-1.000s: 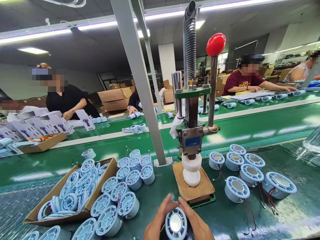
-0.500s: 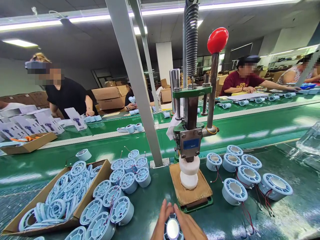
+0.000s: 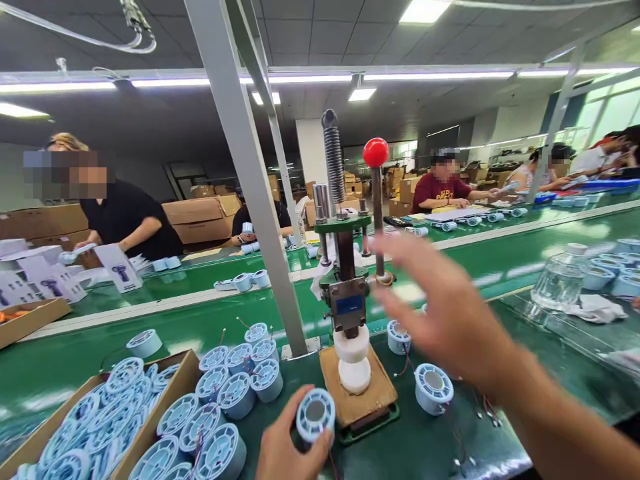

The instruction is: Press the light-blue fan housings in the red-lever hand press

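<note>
Change at the near edge: no longer cups the blue housing (image 3: 315, 415) between both hands, now grips it in the left hand (image 3: 289, 441) alone, with fingers and thumb closed around its side wall and the disc face upward. Keeps it low and near, just left of the press (image 3: 349, 304), clear of the lower white pad (image 3: 355, 375). Lifts the right hand (image 3: 443, 313) away, up and out to the right, with fingers spread wide and nothing visible in them. Sweeps in a blur across the lower part of the lever (image 3: 377, 203); no telling from this angle whether in contact or merely in front of it. Means, by the look of it, a piece secure in one hand but not yet between the pads, with the other hand free. Covers some of the right-hand side with the forearm (image 3: 555, 407), yet leaves a finished-looking disc-topped housing (image 3: 434, 388) in sight. Over on the left, near side, spoked housings (image 3: 236, 395) in a cluster, close beside a carton (image 3: 189, 381) of blue rings (image 3: 107, 413), much as before
</note>
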Demonstrator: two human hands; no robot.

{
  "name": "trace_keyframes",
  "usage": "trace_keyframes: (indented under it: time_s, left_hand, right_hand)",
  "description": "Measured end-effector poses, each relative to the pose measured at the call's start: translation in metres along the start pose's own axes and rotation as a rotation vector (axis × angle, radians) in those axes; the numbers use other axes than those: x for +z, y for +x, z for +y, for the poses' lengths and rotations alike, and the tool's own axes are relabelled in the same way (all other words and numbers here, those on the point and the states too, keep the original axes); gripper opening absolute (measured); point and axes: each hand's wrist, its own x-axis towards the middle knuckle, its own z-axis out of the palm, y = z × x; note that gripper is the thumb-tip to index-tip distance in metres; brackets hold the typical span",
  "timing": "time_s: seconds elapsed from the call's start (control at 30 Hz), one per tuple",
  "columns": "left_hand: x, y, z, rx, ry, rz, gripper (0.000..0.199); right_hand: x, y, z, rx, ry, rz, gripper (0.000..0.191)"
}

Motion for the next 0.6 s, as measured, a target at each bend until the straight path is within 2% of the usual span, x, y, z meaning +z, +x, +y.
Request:
trace_keyframes:
  time_s: [0.07,0.1,0.13,0.2,0.3,0.4,0.5,0.57,0.6]
  left_hand:
    - [0.002,0.026,0.025,0.013,-0.045,-0.03,0.055]
    - [0.005,0.037,0.036,0.019,-0.083,-0.064,0.056]
    - [0.01,0.046,0.045,0.03,-0.138,-0.106,0.057]
    - [0.023,0.059,0.055,0.054,-0.29,-0.193,0.059]
    - [0.04,0.069,0.054,0.073,-0.462,-0.277,0.058]
    - [0.049,0.07,0.045,0.083,-0.474,-0.29,0.056]
    - [0.049,0.063,0.042,0.099,-0.475,-0.315,0.055]
    - [0.039,0.059,0.045,0.116,-0.451,-0.338,0.057]
    - [0.029,0.058,0.046,0.12,-0.403,-0.314,0.058]
  right_hand:
    - [-0.015,0.079,0.022,0.031,-0.088,0.187,0.043]
    - [-0.014,0.111,0.034,0.067,-0.077,0.228,0.043]
    - [-0.009,0.136,0.045,0.106,-0.024,0.212,0.038]
    - [0.009,0.167,0.063,0.179,0.128,0.162,0.034]
    - [0.035,0.175,0.077,0.202,0.295,0.193,0.035]
    - [0.046,0.171,0.082,0.182,0.335,0.245,0.032]
    - [0.042,0.171,0.08,0.207,0.311,0.24,0.032]
    - [0.028,0.162,0.07,0.225,0.303,0.237,0.031]
    - [0.018,0.152,0.061,0.222,0.305,0.243,0.031]
